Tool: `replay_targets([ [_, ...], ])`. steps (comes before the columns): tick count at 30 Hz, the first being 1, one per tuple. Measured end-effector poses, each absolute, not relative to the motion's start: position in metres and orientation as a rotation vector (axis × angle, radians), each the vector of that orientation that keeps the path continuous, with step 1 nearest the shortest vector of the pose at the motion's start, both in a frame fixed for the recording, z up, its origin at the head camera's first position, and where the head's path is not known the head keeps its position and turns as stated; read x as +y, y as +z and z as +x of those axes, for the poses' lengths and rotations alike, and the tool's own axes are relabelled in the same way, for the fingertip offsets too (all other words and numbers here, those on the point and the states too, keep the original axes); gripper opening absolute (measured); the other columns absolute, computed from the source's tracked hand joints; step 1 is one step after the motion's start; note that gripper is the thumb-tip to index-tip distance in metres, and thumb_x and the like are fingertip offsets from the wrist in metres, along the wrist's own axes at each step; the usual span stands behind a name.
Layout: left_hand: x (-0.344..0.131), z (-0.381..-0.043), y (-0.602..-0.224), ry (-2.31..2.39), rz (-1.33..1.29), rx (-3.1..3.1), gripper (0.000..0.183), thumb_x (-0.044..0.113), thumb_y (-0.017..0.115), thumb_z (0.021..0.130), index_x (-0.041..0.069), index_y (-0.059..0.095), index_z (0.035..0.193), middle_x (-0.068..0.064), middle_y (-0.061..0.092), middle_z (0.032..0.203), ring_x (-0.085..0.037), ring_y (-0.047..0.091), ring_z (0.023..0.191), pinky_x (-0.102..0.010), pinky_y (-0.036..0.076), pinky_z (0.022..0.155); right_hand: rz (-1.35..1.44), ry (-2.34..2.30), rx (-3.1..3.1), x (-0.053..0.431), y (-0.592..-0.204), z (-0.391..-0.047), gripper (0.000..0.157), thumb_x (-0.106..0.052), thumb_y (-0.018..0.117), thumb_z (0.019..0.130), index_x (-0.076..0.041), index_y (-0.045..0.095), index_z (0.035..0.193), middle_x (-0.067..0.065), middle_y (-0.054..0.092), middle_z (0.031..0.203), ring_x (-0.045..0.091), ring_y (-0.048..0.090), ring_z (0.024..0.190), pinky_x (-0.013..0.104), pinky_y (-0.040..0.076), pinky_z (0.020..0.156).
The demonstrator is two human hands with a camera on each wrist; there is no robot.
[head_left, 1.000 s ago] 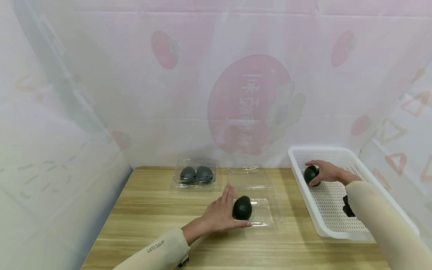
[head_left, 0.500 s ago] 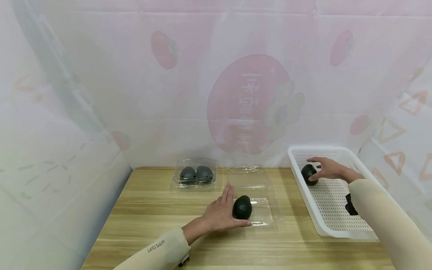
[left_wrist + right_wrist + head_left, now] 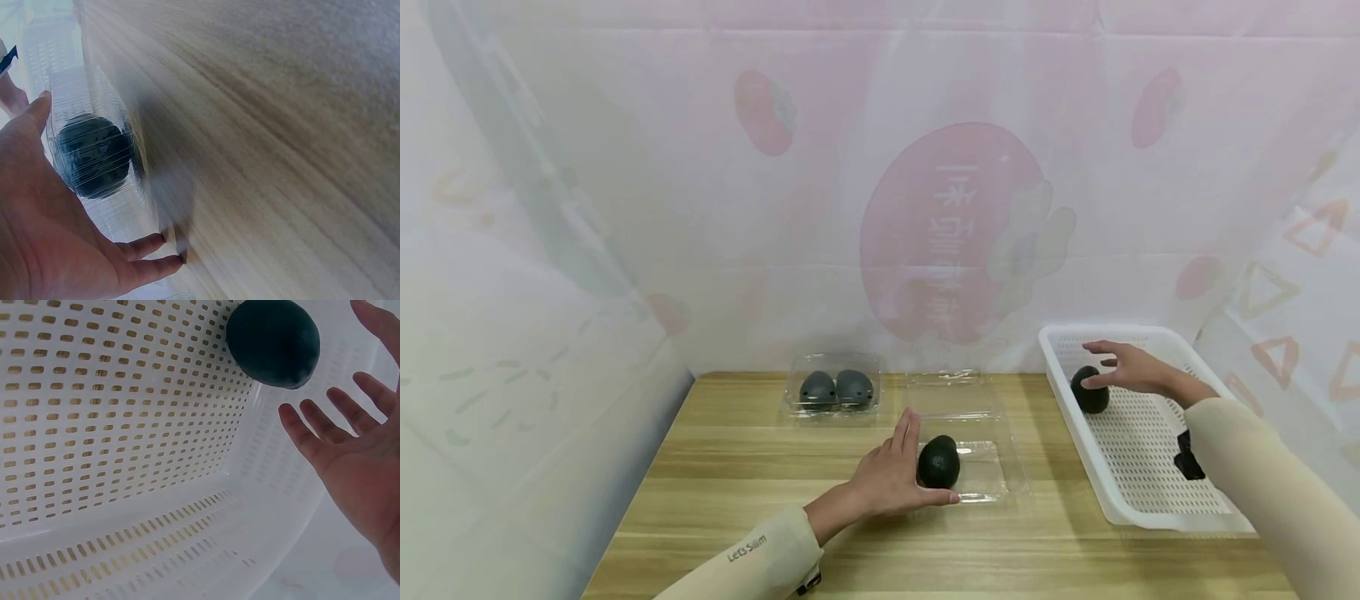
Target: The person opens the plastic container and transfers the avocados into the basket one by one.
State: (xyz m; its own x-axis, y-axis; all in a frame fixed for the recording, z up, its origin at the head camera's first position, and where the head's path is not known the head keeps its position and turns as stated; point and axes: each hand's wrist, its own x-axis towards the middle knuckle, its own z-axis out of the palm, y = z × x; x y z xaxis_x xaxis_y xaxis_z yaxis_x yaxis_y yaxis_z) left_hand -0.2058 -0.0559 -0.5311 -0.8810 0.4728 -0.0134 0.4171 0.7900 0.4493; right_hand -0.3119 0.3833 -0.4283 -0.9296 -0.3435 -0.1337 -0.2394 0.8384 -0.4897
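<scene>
My left hand (image 3: 889, 473) lies along the left side of a clear plastic clamshell box (image 3: 983, 471) with its lid folded back. The thumb reaches along the box's front edge and the other fingers stretch out straight past its left side. Inside the box, at its left end, stands a dark green avocado (image 3: 938, 462), seen through the ribbed wall (image 3: 94, 155) in the left wrist view. Over a white perforated basket (image 3: 1112, 492) my right hand (image 3: 1131, 369) is spread, holding nothing. Right beside its fingers, a second avocado (image 3: 273, 342) sits against the basket's left wall.
Behind my left hand, a closed clear box (image 3: 833, 360) holds two dark egg-shaped fruits (image 3: 854, 388). A pale printed cloth (image 3: 820, 208) hangs along the back of the wooden table (image 3: 715, 483).
My right hand has loosened from the avocado in the basket and lifted slightly up and to the right; its fingers have spread. The left hand has stayed where it was.
</scene>
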Motion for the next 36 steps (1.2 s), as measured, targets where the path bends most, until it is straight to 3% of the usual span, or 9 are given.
replay_targets([
  [21,-0.055,-0.206,-0.532,0.654,0.720,2.872,0.136,0.096,0.044,0.064,0.012,-0.007,0.157,-0.008,-0.004,0.165,-0.036,0.045,0.133,-0.052,0.044,0.100,-0.353,-0.716,2.896,0.352,-0.413,-0.304,0.077,-0.051,0.052,0.098,0.000,0.031,0.152,0.029,0.031,0.152,0.051,0.036,0.134,0.067,0.034,0.100],
  [36,-0.056,-0.206,-0.533,0.651,0.711,2.868,0.134,0.094,0.047,0.066,0.012,-0.007,0.157,-0.008,-0.004,0.165,-0.036,0.045,0.133,-0.053,0.044,0.100,-0.481,-0.698,2.981,0.329,-0.416,-0.292,0.072,-0.046,0.053,0.099,-0.002,0.031,0.152,0.026,0.032,0.153,0.050,0.041,0.130,0.062,0.038,0.100],
])
